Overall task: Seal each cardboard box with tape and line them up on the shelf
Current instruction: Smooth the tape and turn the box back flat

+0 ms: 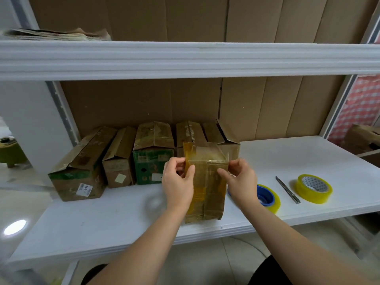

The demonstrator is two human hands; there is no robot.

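The brown, tape-wrapped cardboard box [206, 182] is gripped by the left hand [177, 182] and right hand [241, 179] near the white shelf's [123, 219] front edge, likely so tape can be pressed down.

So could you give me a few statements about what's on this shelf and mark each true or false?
1. Both hands, left hand and right hand, hold the taped box. True.
2. The knife lies between two tape rolls. True: blue-core roll, yellow roll.
3. The taped box stands on the upper shelf. False: it stands on the lower shelf.
4. The other boxes stand right of the tape rolls. False: left, in a row.
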